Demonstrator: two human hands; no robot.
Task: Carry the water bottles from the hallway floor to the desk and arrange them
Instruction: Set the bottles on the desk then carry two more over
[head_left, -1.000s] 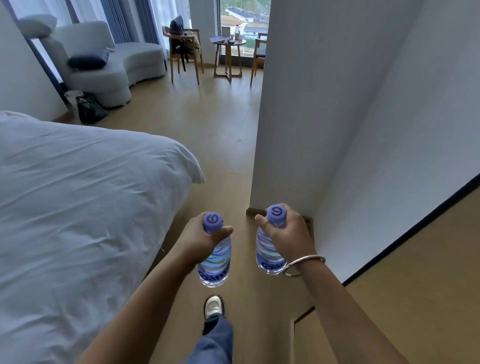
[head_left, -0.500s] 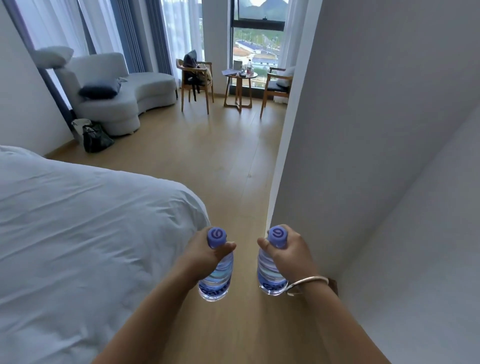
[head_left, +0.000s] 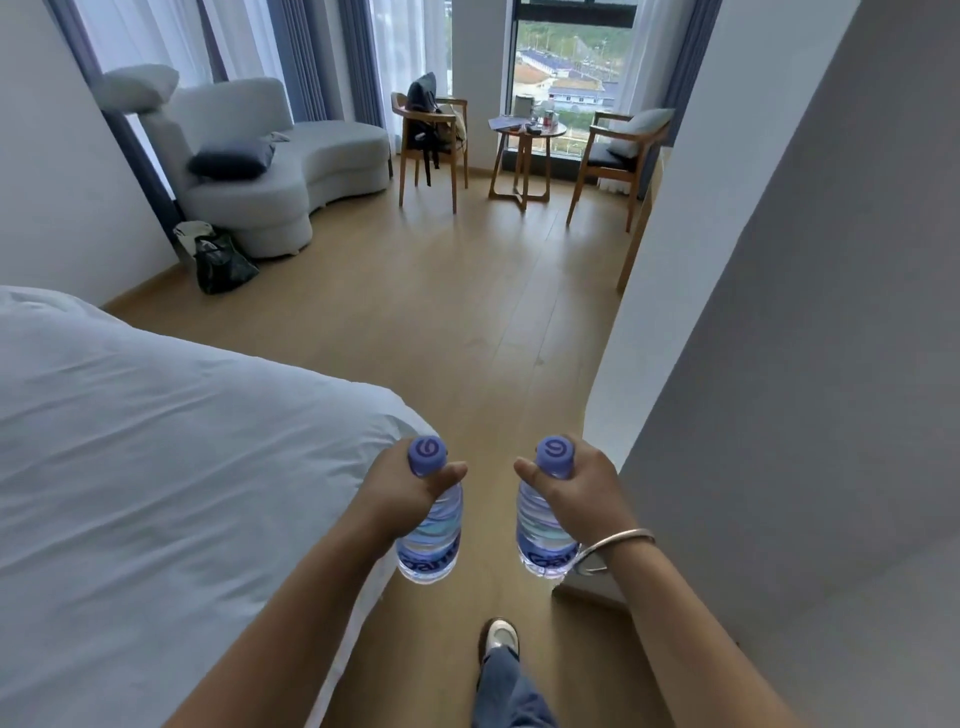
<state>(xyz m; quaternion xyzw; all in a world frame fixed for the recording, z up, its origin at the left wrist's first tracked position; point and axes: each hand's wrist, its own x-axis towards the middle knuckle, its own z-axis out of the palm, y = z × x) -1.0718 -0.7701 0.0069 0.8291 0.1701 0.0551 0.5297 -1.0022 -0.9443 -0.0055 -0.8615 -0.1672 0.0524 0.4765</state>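
Note:
I hold two clear water bottles with purple caps upright in front of me, one per hand. My left hand (head_left: 397, 491) grips the neck of the left bottle (head_left: 431, 540), thumb across it just under the cap. My right hand (head_left: 584, 493) grips the neck of the right bottle (head_left: 543, 538) the same way; a silver bangle sits on that wrist. Both bottles hang above the wooden floor (head_left: 467, 322), a hand's width apart. No desk is in view.
A white bed (head_left: 156, 467) fills the left side. A grey wall corner (head_left: 649, 312) stands close on the right. Ahead lie a grey sofa (head_left: 280, 161), two wooden chairs (head_left: 434, 145) and a small round table (head_left: 524, 140) by the window. A dark bag (head_left: 223, 265) sits on the floor.
I have walked forward along the passage; the bed corner and the wall corner are nearer, and more of the sitting area shows. Both hands keep the same grip on the bottles.

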